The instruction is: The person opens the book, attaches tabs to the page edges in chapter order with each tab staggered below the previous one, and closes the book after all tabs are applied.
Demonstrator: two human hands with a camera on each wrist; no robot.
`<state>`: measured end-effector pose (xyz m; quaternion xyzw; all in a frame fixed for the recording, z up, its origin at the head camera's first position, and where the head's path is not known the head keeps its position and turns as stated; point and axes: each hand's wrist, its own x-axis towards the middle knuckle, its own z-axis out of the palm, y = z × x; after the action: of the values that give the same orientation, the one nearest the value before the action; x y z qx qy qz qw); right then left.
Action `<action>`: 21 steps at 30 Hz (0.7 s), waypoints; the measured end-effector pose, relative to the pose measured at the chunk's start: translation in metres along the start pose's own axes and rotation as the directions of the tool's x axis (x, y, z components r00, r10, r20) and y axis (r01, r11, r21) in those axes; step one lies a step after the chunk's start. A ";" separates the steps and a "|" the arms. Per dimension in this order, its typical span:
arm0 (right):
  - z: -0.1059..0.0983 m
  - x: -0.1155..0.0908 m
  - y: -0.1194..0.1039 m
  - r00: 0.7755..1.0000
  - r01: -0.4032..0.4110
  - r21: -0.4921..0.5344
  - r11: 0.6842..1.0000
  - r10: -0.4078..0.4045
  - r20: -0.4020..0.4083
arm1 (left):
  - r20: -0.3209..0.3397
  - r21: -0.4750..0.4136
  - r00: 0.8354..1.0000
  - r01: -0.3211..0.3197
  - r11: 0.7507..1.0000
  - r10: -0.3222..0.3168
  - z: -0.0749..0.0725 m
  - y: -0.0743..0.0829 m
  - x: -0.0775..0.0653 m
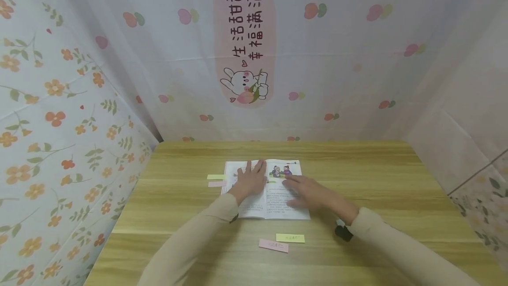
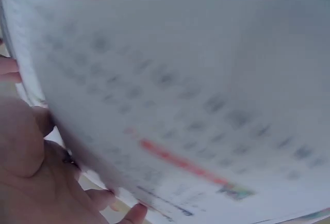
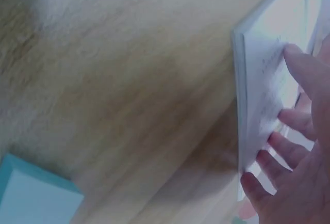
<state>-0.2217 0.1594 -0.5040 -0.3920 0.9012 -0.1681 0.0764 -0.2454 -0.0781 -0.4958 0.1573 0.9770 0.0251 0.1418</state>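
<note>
An open book (image 1: 283, 206) with printed text and a coloured picture lies on the wooden table. My left hand (image 1: 251, 182) rests on its left page, fingertips near the fold. On the right page my right hand (image 1: 311, 192) lies with fingers spread; in the right wrist view its fingertips (image 3: 281, 140) touch the page. A small green tab (image 1: 271, 182) shows near the fold between the hands. In the left wrist view the page (image 2: 206, 53) is close and blurred, with the left hand (image 2: 41, 167) along its edge. Neither hand visibly grips anything.
Yellow (image 1: 216, 176) and pink (image 1: 215, 184) sticky strips jut from the book's left edge. A yellow strip (image 1: 290, 238) and a pink strip (image 1: 274, 245) with handwriting lie in front. A dark object (image 1: 343, 233) sits beside the right wrist. A teal block (image 3: 38, 193) appears in the right wrist view.
</note>
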 end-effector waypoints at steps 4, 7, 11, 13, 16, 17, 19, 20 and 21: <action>0.002 0.004 0.000 1.000 0.000 -0.001 1.000 0.000 -0.016 | -0.026 0.015 1.000 -0.006 1.000 0.006 0.002 -0.002 0.000; 0.003 0.008 -0.001 0.999 0.007 -0.009 1.000 -0.007 -0.034 | -0.040 0.038 0.999 -0.009 0.999 0.010 0.004 -0.003 0.000; 0.005 0.013 -0.002 0.999 0.014 -0.036 0.999 -0.015 -0.040 | -0.039 0.046 0.999 -0.005 0.999 0.007 0.005 -0.003 0.001; 0.006 0.014 -0.002 0.999 0.006 -0.056 0.998 -0.008 -0.032 | -0.033 0.049 0.999 -0.006 0.999 0.007 0.005 -0.003 0.001; 0.007 0.016 -0.003 1.000 0.001 -0.098 0.995 -0.003 -0.022 | -0.021 0.051 1.000 -0.006 0.999 0.007 0.007 -0.002 0.002; 0.008 0.016 -0.004 1.000 -0.005 -0.102 0.995 0.003 -0.020 | -0.019 0.056 1.000 -0.007 0.998 0.008 0.008 -0.002 0.002; 0.008 0.015 -0.005 1.000 -0.020 -0.105 0.994 0.019 -0.011 | -0.016 0.062 1.000 -0.008 0.998 0.009 0.009 -0.003 0.003; 0.007 0.015 -0.006 1.000 -0.026 -0.106 0.994 0.026 -0.006 | -0.016 0.064 1.000 -0.010 0.998 0.011 0.009 -0.003 0.002; 0.007 0.015 -0.007 0.999 -0.035 -0.106 0.994 0.035 0.001 | -0.016 0.065 1.000 -0.016 0.998 0.017 0.009 -0.004 0.002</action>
<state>-0.2258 0.1422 -0.5082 -0.3801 0.9154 -0.1183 0.0598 -0.2456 -0.0809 -0.5056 0.1695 0.9771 -0.0043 0.1285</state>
